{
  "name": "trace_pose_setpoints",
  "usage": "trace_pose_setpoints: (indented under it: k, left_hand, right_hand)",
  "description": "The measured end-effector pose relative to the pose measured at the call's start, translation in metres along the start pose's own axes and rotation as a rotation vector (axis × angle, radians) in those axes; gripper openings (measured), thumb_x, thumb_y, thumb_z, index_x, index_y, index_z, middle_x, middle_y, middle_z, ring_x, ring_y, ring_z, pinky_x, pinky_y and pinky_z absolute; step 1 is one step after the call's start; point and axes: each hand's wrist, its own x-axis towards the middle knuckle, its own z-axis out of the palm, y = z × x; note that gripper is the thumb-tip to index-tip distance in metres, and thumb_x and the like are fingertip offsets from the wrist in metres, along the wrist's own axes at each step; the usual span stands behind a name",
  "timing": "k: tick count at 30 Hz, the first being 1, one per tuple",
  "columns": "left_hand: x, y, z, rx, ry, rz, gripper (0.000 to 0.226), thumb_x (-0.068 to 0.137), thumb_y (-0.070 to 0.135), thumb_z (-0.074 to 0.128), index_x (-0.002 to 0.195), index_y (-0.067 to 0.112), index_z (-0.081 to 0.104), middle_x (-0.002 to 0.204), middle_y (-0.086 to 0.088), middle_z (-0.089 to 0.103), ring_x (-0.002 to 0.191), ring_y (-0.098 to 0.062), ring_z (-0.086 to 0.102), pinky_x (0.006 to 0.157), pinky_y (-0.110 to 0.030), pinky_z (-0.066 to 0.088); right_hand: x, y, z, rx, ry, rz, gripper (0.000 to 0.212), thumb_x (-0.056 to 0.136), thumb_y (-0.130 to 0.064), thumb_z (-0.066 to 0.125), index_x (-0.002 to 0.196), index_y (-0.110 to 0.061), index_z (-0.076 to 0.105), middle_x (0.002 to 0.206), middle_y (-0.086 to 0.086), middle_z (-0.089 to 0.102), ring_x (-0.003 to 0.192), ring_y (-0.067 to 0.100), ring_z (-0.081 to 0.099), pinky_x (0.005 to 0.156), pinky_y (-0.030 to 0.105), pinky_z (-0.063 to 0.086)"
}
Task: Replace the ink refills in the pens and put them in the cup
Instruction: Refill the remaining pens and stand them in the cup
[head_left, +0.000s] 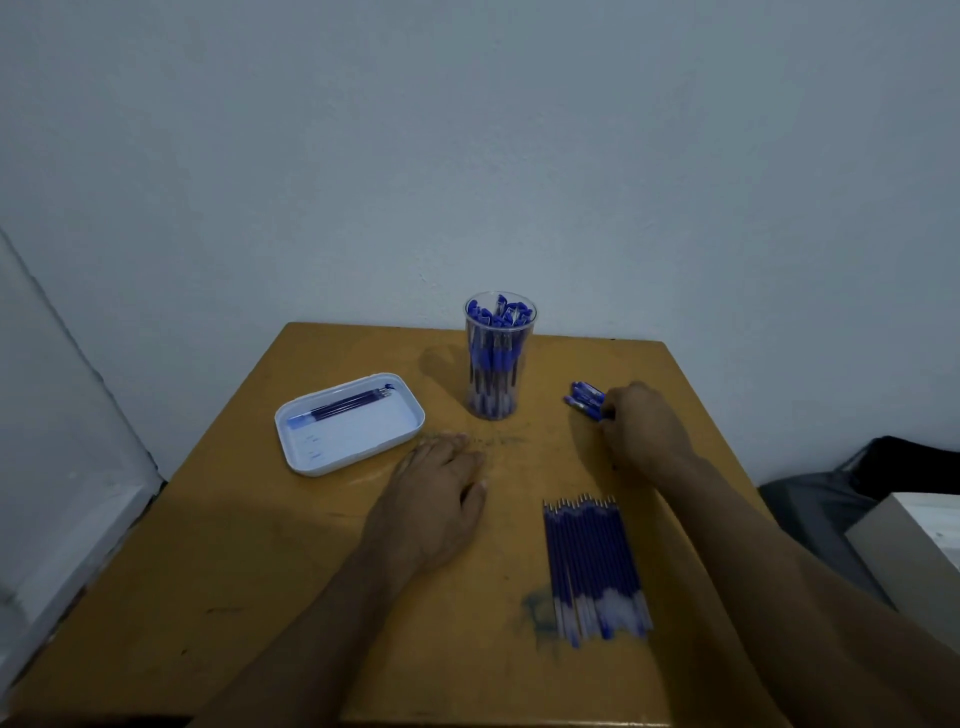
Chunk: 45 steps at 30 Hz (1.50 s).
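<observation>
White tray (358, 447) held spent refills (345, 404) at the table's (208, 545) left. Left hand (434, 501) lay flat, fingers released. Clear cup (496, 358) stood full of pens. Right hand (641, 423) grasped loose pens (586, 397); fresh refills (592, 566) lay nearer.

No text, brand, number or sign can be read anywhere. The pens in the clear cup (500, 358) and the small pile of pens (586, 398) on the worktop (260, 545) carry pale patches on their barrels that may be print, but they are too small and blurred to make out. The white tray (332, 457) shows a few faint bluish marks on its floor, also unreadable.
</observation>
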Motion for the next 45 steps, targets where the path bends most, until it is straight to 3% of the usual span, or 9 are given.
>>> trace_pose_setpoints:
  k: [9,16,25,31,35,37,39,42,45]
  left_hand:
    - [0.000,0.002,-0.004,-0.001,-0.029,-0.021,0.050,0.104,0.050,0.038,0.151,0.031,0.044,0.163,0.009,0.031,0.153,-0.012,0.020,0.126,-0.040,0.020]
    - [-0.001,0.003,-0.005,-0.009,-0.020,-0.017,0.050,0.104,0.049,0.039,0.150,0.031,0.046,0.163,0.010,0.032,0.153,-0.010,0.019,0.126,-0.037,0.018]
    - [-0.001,0.004,-0.006,-0.002,-0.023,-0.014,0.050,0.104,0.050,0.039,0.150,0.032,0.044,0.163,0.010,0.032,0.153,-0.010,0.019,0.126,-0.037,0.018]
    - [-0.002,0.002,-0.007,-0.068,-0.017,-0.017,0.049,0.104,0.048,0.043,0.149,0.031,0.047,0.161,0.011,0.035,0.152,-0.009,0.022,0.125,-0.035,0.021]
    - [-0.005,0.001,-0.018,-0.243,-0.006,-0.033,0.041,0.101,0.042,0.056,0.140,0.031,0.059,0.147,0.013,0.053,0.138,-0.005,0.042,0.115,-0.028,0.036]
    - [-0.010,0.004,-0.029,-0.370,-0.016,-0.061,0.034,0.100,0.039,0.060,0.132,0.031,0.065,0.133,0.014,0.063,0.120,0.001,0.055,0.098,-0.018,0.044]
    - [-0.017,0.010,-0.037,-0.537,-0.025,-0.103,0.025,0.100,0.037,0.060,0.123,0.033,0.070,0.118,0.015,0.071,0.106,-0.002,0.065,0.090,-0.022,0.053]
    - [-0.031,0.023,-0.048,-0.891,-0.078,-0.172,0.023,0.098,0.038,0.057,0.112,0.027,0.072,0.096,0.002,0.077,0.086,-0.019,0.075,0.079,-0.048,0.063]
    - [-0.038,0.028,-0.052,-0.975,-0.178,-0.166,0.035,0.093,0.048,0.058,0.114,0.024,0.071,0.085,-0.004,0.076,0.070,-0.026,0.074,0.060,-0.039,0.060]
  right_hand:
    - [0.002,0.001,0.013,0.083,0.049,0.035,0.012,0.098,-0.019,0.063,0.107,-0.012,0.065,0.101,0.003,0.049,0.081,0.016,0.052,0.075,0.033,0.050]
    - [0.001,-0.003,0.013,0.190,0.023,0.093,0.019,0.094,-0.022,0.071,0.110,-0.014,0.065,0.106,0.007,0.064,0.095,0.020,0.059,0.084,0.039,0.055]
    - [-0.003,-0.007,0.005,0.125,-0.050,0.069,0.012,0.098,-0.018,0.064,0.109,-0.014,0.065,0.107,0.008,0.066,0.097,0.021,0.060,0.085,0.036,0.054]
    - [-0.012,-0.026,-0.028,0.059,-0.112,0.031,0.025,0.100,-0.019,0.061,0.124,-0.013,0.067,0.112,0.009,0.067,0.096,0.021,0.062,0.084,0.036,0.056]
    - [-0.044,-0.050,-0.063,0.655,-0.390,0.112,0.011,0.092,-0.014,0.066,0.084,-0.006,0.068,0.068,0.007,0.056,0.055,0.015,0.045,0.048,0.028,0.035]
    - [-0.064,-0.059,-0.066,0.955,-0.528,0.196,0.009,0.086,-0.012,0.065,0.084,-0.004,0.061,0.061,0.007,0.042,0.048,0.015,0.031,0.041,0.023,0.023]
    - [-0.082,-0.070,-0.058,1.116,-0.603,0.240,0.009,0.085,-0.008,0.060,0.079,-0.005,0.055,0.062,0.009,0.044,0.047,0.017,0.032,0.037,0.020,0.021]
    - [-0.105,-0.084,-0.036,1.305,-0.674,0.247,0.010,0.088,0.003,0.058,0.088,-0.007,0.055,0.067,0.012,0.058,0.048,0.019,0.051,0.032,0.020,0.033]
    - [-0.118,-0.090,-0.019,1.470,-0.705,0.250,0.020,0.091,0.007,0.063,0.110,0.000,0.062,0.086,0.024,0.070,0.056,0.022,0.066,0.040,0.026,0.053]
